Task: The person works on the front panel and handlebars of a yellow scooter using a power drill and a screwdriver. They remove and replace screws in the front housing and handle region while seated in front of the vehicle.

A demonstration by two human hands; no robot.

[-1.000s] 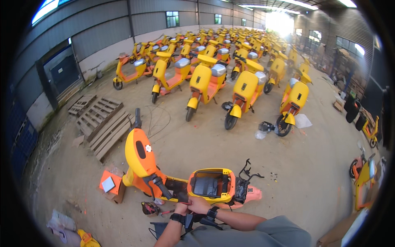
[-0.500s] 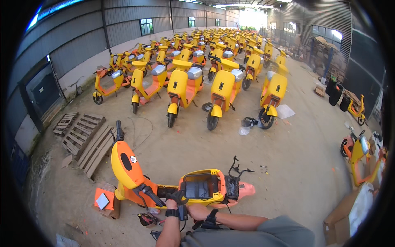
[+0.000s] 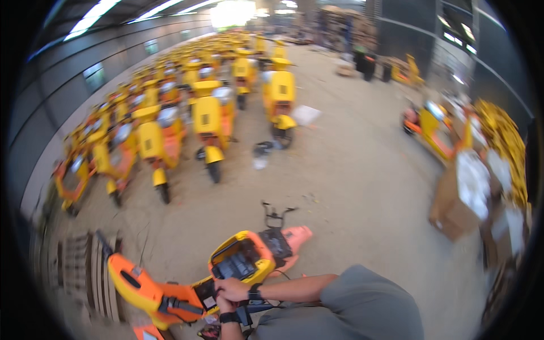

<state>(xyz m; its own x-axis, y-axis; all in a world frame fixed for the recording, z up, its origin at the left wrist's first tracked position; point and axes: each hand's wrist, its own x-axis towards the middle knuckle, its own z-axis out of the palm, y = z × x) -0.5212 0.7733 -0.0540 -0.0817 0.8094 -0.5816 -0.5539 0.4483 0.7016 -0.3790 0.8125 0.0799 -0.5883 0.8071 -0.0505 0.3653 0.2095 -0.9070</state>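
A: Fingers point(image 3: 222, 290) of the right hand point(image 3: 231, 289) curled over the lower edge of the open battery bay on the stripped orange-and-yellow plastic scooter body point(image 3: 187, 283). Looks like gripping the rim, can't confirm.

B: Left hand point(image 3: 225, 307)?

A: Just below the right, touching it, wrist strap on each. Whether it's closed on anything, cannot tell; half cut off by the frame edge.

B: What changed vs 0.5 s ago?

A: Only the view. Head swung right: rows of parked yellow scooters point(image 3: 209, 119) slid to upper left, cardboard boxes with white bags point(image 3: 470, 192) came in at right. Hands and scooter body kept the same spot on the concrete floor point(image 3: 362, 187).

B: So no progress on the scooter?

A: My read: hands parked, person looking around.
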